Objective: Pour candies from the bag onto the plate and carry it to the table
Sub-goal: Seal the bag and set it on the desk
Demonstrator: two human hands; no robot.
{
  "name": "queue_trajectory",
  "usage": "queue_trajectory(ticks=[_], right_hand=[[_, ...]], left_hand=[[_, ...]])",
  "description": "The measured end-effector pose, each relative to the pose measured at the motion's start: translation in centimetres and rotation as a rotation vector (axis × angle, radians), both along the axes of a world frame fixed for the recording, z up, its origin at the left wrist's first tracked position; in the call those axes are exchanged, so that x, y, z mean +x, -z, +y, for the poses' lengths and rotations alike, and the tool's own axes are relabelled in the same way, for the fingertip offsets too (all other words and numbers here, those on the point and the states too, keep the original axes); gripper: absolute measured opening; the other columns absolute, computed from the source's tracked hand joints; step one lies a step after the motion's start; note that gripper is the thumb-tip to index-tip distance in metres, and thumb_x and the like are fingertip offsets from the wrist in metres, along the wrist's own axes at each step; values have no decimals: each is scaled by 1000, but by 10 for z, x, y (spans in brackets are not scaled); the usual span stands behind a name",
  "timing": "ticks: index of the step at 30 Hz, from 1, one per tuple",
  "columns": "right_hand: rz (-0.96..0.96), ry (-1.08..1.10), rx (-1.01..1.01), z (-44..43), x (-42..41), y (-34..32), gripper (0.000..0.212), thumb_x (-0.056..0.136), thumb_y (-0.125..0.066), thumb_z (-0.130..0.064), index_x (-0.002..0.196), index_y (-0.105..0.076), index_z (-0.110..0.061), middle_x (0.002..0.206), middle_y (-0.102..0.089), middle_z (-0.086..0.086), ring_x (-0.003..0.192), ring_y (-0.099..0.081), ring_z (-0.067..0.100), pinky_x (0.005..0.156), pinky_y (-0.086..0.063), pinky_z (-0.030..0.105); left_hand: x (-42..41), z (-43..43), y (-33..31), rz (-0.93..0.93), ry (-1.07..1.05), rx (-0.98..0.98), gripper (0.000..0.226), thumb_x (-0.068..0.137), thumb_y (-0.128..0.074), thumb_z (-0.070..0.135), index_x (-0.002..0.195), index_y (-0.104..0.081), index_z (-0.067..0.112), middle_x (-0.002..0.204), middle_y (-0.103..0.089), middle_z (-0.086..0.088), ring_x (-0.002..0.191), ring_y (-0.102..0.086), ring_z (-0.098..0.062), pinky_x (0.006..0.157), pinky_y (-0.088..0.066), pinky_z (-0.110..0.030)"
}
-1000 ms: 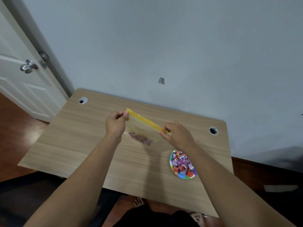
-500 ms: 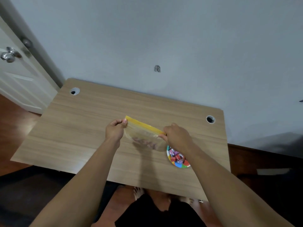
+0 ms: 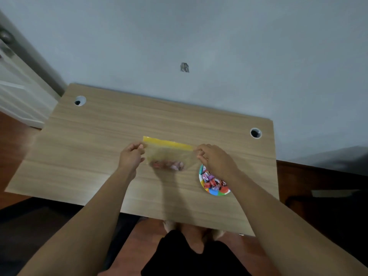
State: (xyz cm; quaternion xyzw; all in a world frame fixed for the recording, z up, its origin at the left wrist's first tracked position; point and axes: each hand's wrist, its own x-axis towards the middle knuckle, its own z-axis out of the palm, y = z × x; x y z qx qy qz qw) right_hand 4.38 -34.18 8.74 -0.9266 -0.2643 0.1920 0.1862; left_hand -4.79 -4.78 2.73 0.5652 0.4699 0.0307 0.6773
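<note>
A clear zip bag point(image 3: 169, 154) with a yellow top strip is held low over the wooden table point(image 3: 99, 160), its strip level. A few reddish candies point(image 3: 167, 164) lie in its bottom. My left hand point(image 3: 130, 156) pinches the bag's left top corner and my right hand point(image 3: 215, 159) pinches the right top corner. A small colourful plate point(image 3: 218, 193) piled with wrapped candies point(image 3: 212, 181) sits on the table just right of the bag, partly hidden by my right wrist.
Two round cable holes point(image 3: 80, 101) point(image 3: 255, 133) mark the table's far corners. A grey wall stands right behind the table. A white door point(image 3: 18, 92) is at the far left. My feet point(image 3: 191, 228) show below the table's near edge.
Both hands have lowered the bag toward the table and levelled its yellow strip. The view has tilted down, so table and plate sit higher in the frame.
</note>
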Motion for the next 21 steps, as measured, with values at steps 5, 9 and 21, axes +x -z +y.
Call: queue_trajectory(ticks=[5,9,21], right_hand=[[74,120,42,-43,11,19,29,99,-67,-31,127,-69,-25,113,-76,-8,104,-70,22,94,-57,41],[112,195,79,-77,19,30,27,99,-70,-28,125,-71,-18,114,-79,0,92,-65,14,94,-58,40],[284,482,66,-157,22,88,23,99,-67,-21,117,-74,-10,116,-81,7,98,-74,21,86,-48,24]], left_hand=[[-1,-13,8,24,-68,-22,55,102,-58,6,155,-49,15,131,-66,-6,110,-63,-21,91,-53,-37],[2,-38,9,89,-92,-106,20,100,-57,1,117,-62,12,96,-75,-12,78,-67,-20,73,-52,-31],[21,-150,49,264,453,-144,25,103,-65,22,124,-74,12,109,-74,-5,89,-66,-21,69,-56,-27]])
